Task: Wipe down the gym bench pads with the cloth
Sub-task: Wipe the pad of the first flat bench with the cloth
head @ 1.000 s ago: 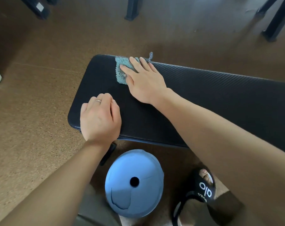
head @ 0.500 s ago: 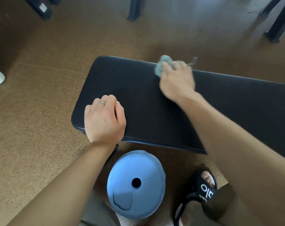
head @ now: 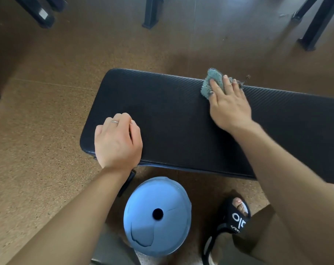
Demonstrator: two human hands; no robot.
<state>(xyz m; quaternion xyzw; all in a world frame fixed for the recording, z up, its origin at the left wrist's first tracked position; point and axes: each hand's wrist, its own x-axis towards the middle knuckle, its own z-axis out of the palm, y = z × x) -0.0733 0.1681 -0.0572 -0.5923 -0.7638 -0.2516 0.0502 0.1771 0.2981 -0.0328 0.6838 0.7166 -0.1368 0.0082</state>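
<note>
A black textured bench pad (head: 181, 123) stretches from the middle of the view to the right edge. My right hand (head: 228, 104) lies flat on a crumpled teal cloth (head: 213, 81) and presses it against the pad's far edge. Most of the cloth is under my fingers; a frayed dark corner sticks out to the right. My left hand (head: 117, 140) rests on the pad's near left corner with its fingers curled, holding nothing; a ring is on one finger.
A blue round weight plate (head: 157, 217) lies on the brown speckled floor just below the bench. My foot in a black sandal (head: 237, 213) is to its right. Dark equipment legs (head: 150, 12) stand at the top, and more (head: 313, 27) at top right.
My right hand has slid the cloth rightward along the pad's far edge, from near the left end toward the middle. My left hand has stayed on the near corner.
</note>
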